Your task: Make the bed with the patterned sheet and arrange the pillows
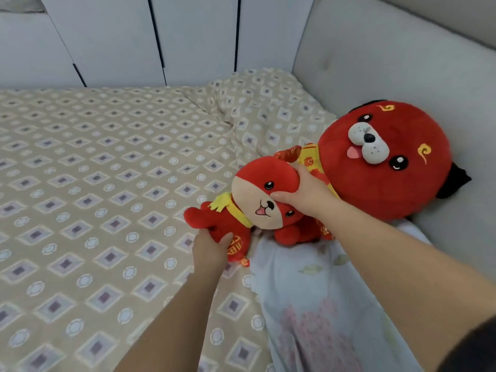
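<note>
Patterned sheet (94, 170) lies spread flat, left of the small toy dog (257, 189).
Left hand (210, 251) squeezes the toy dog's body, right hand (308, 194) grips its head; patterned pillow (268, 111) sits just behind the toy dog.

Left hand (210, 249), right hand (308, 196): both curled, gripping.

Open: sheet (94, 183), flat, left and centre.
Blocked, right side: headboard (402, 63); big plush (389, 189) leaning on it; small plush (257, 200) touching it in front; pillow (268, 111) in far corner; pale pillow (308, 304) nearest.
Far edge: cupboard doors (120, 36).
</note>
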Available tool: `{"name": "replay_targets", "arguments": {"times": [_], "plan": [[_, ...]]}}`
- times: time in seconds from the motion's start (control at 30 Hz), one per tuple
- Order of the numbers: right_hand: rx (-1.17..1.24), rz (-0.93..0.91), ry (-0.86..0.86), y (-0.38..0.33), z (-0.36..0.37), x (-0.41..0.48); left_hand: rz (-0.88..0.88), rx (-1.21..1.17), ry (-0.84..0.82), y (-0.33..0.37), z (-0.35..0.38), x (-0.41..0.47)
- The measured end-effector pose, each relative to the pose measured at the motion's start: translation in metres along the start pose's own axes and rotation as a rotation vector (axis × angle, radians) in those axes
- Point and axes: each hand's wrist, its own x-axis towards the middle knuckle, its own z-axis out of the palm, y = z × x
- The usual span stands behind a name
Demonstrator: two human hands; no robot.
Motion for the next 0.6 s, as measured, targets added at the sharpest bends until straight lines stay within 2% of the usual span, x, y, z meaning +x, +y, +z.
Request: {"name": "replay_targets", "arguments": {"times": [0.17, 0.27, 0.47, 0.53, 0.6], "plan": [[-0.125, 0.047, 0.008, 0.015, 0.013, 0.009, 0.004, 0.153, 0.007, -0.009, 0.006, 0.016], [-0.154, 0.115, 0.013, 0.012, 0.018, 0.008, -0.031, 0.192, -0.053, -0.007, 0.001, 0.014], [-0.002, 0.260, 0.084, 0.003, 0.023, -0.022, -0.058, 0.286, -0.063, -0.003, -0.018, -0.023], [0.047, 0.260, 0.107, 0.000, 0.020, -0.036, -0.108, 0.312, -0.061, 0.002, -0.034, -0.036], [0.065, 0.244, 0.126, 0.002, 0.018, -0.057, -0.084, 0.380, -0.041, 0.006, -0.051, -0.051]]}}
